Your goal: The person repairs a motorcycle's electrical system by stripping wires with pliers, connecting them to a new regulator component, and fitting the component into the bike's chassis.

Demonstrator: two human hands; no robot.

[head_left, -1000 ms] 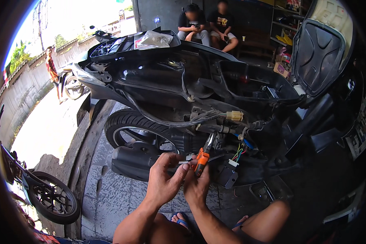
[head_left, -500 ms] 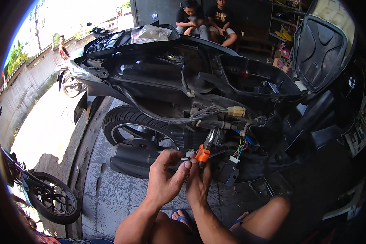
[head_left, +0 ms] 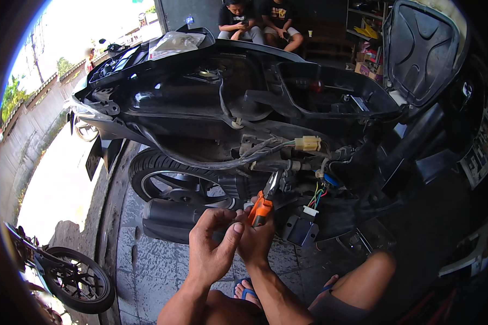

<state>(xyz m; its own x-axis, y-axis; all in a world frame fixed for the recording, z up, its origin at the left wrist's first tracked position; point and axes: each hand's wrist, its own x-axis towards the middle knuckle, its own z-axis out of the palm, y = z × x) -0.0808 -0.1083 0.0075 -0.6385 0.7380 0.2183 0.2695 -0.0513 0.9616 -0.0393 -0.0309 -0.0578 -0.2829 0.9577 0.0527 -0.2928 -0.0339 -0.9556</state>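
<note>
Both hands meet low in front of a motor scooter (head_left: 179, 97) with its side panels off. In my right hand (head_left: 256, 241) are pliers (head_left: 261, 207) with orange handles, their metal jaws pointing up and away. My left hand (head_left: 207, 246) presses thumb and fingers together beside the right; whatever it pinches is too small and hidden to name. Just right of the pliers, a white connector (head_left: 310, 211) with coloured wires is joined to a black box-shaped module (head_left: 300, 232). Above the hands, a yellowish connector (head_left: 308, 143) ends a wire bundle.
The rear wheel (head_left: 141, 173) and exhaust silencer (head_left: 168, 216) lie left of my hands. The raised seat (head_left: 425, 54) stands at the far right. Two seated people (head_left: 238, 24) are behind the scooter. A tray (head_left: 371, 241) with tools rests near my right knee. Another motorcycle's wheel (head_left: 78, 279) is lower left.
My view has shifted slightly, and both hands now sit a little lower and to the left. The pliers have turned more upright in my right hand. A light small piece at my fingertips is now mostly hidden.
</note>
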